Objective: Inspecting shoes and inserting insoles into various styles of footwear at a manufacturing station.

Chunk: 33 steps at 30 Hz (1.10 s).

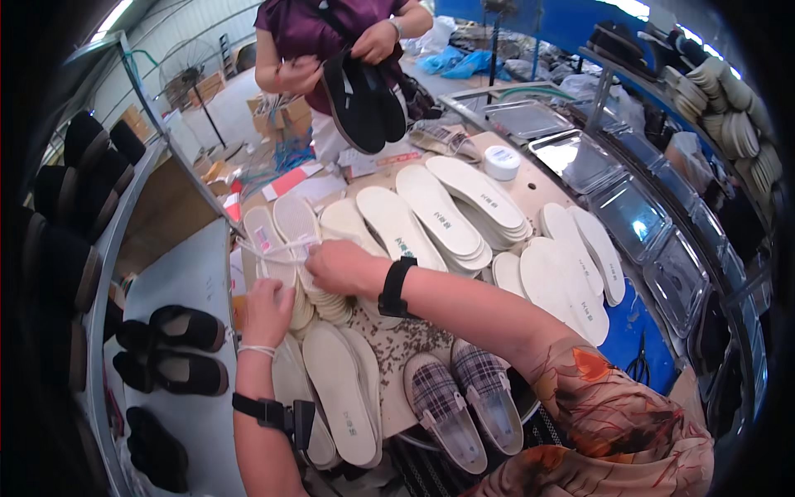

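Observation:
Two stacks of white insoles [296,217] stand side by side at the left of the worktable, with a white tie [277,250] running across them. My right hand [344,267] reaches over from the right, its fingers pinching the tie's end at the right stack. Close to the near side of the left stack is my left hand [267,311], fingers curled together; what they hold, if anything, is hidden. Just in front of it lie more long white insoles [335,389]. Further insole piles [439,219] fill the table to the right of my right hand.
Across the table a person [331,50] holds black shoes [364,103]. Plaid slip-ons [451,410] sit at the near edge. Black shoes stand on the left shelf [124,207] and grey board [178,282]. A white round tub [501,162], clear plastic trays [633,207] and scissors [639,364] are at right.

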Motion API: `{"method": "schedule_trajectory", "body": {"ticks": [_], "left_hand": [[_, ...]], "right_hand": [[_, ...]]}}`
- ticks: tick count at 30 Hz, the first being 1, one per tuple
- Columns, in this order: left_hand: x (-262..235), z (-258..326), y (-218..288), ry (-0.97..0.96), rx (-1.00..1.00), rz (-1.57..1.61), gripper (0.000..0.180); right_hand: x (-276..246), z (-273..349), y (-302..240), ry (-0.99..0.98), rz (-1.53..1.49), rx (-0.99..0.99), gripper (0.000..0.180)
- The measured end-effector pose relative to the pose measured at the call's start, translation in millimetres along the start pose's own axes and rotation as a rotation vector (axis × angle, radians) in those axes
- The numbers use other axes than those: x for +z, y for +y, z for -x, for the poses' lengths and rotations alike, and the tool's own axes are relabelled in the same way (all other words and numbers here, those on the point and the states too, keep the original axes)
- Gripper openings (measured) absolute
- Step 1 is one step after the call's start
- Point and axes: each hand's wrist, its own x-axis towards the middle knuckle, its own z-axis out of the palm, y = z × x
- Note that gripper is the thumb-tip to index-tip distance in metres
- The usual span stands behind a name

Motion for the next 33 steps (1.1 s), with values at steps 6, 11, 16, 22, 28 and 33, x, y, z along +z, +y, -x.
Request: {"method": "schedule_trajectory", "body": {"ticks": [6, 11, 16, 22, 28, 33], "left_hand": [[6, -3, 3, 0.016, 0.024, -0.095, 0.013], [-18, -2, 2, 0.171, -0.001, -0.028, 0.013], [-87, 38, 62, 0.710, -0.068, 0.571, 0.031], [-116, 154, 96, 0.530, -0.429, 1.459, 0.045], [-63, 291, 210, -0.364, -0.924, 1.954, 0.048], [-91, 284, 245, -0.534, -0.812, 1.350, 0.030]], "right_hand": [[1, 9, -6, 0.072, 0.023, 0.007, 0.026], [12, 5, -21, 0.111, 0.143, -0.072, 0.015], [1, 8, -18, 0.146, 0.188, -0.047, 0.010], [-116, 137, -74, 0.647, -0.142, 0.024, 0.009], [-172, 340, -58, 0.750, -1.088, 0.701, 0.034], [-180, 448, -49, 0.650, -1.091, 1.024, 0.031]]}}
